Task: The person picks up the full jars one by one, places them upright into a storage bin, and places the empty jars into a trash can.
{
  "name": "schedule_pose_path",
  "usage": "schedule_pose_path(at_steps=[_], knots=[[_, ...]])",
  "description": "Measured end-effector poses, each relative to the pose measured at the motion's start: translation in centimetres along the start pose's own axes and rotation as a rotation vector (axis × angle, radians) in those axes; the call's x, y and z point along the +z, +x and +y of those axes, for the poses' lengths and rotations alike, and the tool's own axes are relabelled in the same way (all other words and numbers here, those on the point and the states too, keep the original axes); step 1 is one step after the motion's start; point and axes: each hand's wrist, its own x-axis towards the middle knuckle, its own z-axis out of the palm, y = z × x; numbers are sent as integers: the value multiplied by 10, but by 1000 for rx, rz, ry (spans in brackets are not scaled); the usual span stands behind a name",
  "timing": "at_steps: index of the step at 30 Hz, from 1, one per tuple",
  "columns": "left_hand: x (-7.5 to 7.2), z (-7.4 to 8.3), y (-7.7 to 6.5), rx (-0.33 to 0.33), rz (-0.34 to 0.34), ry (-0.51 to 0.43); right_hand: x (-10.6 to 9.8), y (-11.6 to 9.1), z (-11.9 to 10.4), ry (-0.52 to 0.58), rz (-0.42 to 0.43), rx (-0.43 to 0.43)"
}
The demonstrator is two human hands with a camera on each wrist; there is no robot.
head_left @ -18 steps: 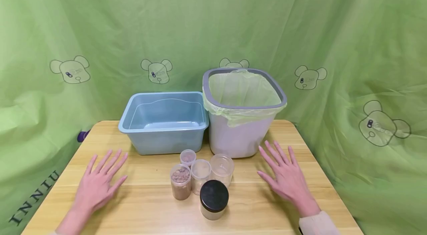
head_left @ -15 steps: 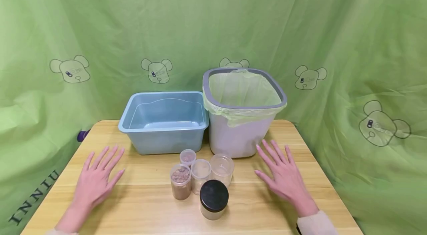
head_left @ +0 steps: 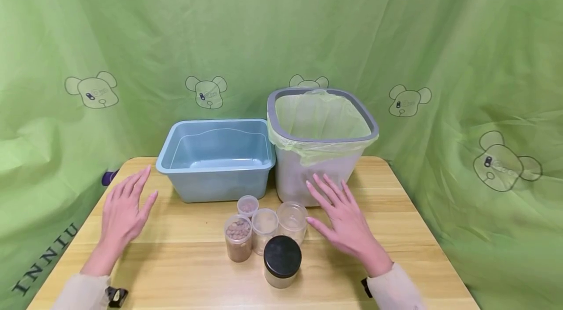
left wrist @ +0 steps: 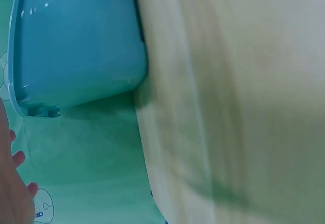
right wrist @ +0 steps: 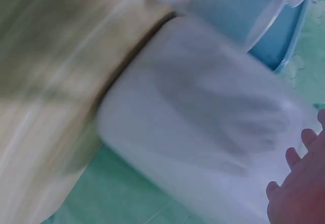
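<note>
My left hand [head_left: 123, 214] hovers over the left side of the table, fingers straight and close together, holding nothing. My right hand [head_left: 345, 224] is spread in front of the bin, its thumb tip close to the right-hand clear jar [head_left: 295, 224]. To the left of that jar stand a clear jar with pale contents [head_left: 264, 236], a small tub [head_left: 248, 206] and a clear jar of reddish-brown bean-like pieces [head_left: 239, 241]. Nearest me is a jar with a black lid [head_left: 282, 257]. In the right wrist view, my right hand's fingers [right wrist: 299, 183] show beside the bin wall.
A blue basin [head_left: 220, 185] stands at the back left of the wooden table [head_left: 176, 271]. Right beside it is a pale bin [head_left: 316, 178] with a grey rim and a green liner bag [head_left: 323, 114]. A green cloth [head_left: 246, 46] hangs behind the table.
My right hand has moved left toward the jars. My left hand has lifted and turned, its spread fingers drawing together. The jars, basin and bin stay in place.
</note>
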Motion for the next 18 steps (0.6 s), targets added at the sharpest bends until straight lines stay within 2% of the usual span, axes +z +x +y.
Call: schedule_pose_path(at_steps=[4,9,15,18], knots=[[0,2,13,-65,-34,-89,3,16,-16,51,-35,-27],[5,4,29,-115,-52,-186,8,38,-36,134,-81,-79],[12,7,39,-148,-73,-256,16,61,-62,209,-161,-121],[16,9,42,-164,-80,-290,19,71,-74,231,-231,-132]])
